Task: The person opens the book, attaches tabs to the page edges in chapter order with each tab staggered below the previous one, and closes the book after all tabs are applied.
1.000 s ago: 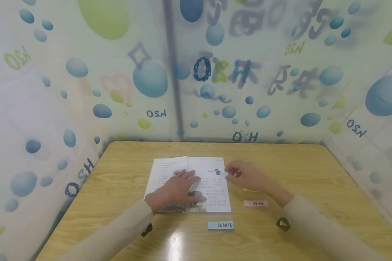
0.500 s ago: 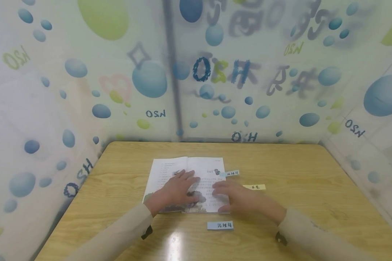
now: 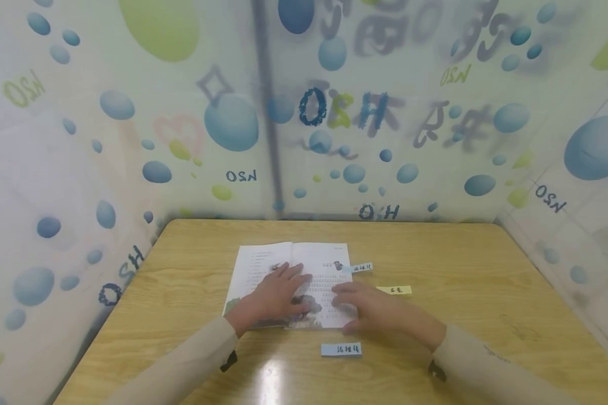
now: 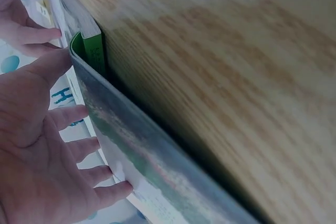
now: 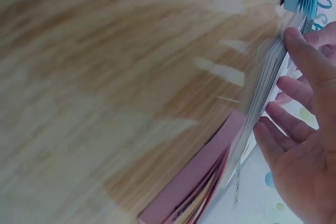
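Observation:
An open book (image 3: 311, 256) lies on the table, its pages carrying print and pictures. My left hand (image 3: 280, 291) rests on it across the middle, fingers spread. Over the lower right edge of the right page is my right hand (image 3: 380, 306), its fingers lightly bent and gripping nothing. A light blue sticky note (image 3: 361, 268) with handwriting sticks out past the right page's edge, above the right hand. In the right wrist view, the fingertips are right at the page edges (image 5: 265, 85), close to a pink sticky-note pad (image 5: 194, 174) that the right hand hides from the head view.
In front of the book lies a blue sticky-note pad (image 3: 341, 350) with handwriting. A yellow sticky-note pad (image 3: 397, 290) shows partly behind the right hand. The wooden table (image 3: 192, 242) meets a patterned wall (image 3: 415, 191) at the back.
My right hand has let go of the light blue sticky note and moved down to the page's lower right edge, covering the pink pad. The left hand stays in place.

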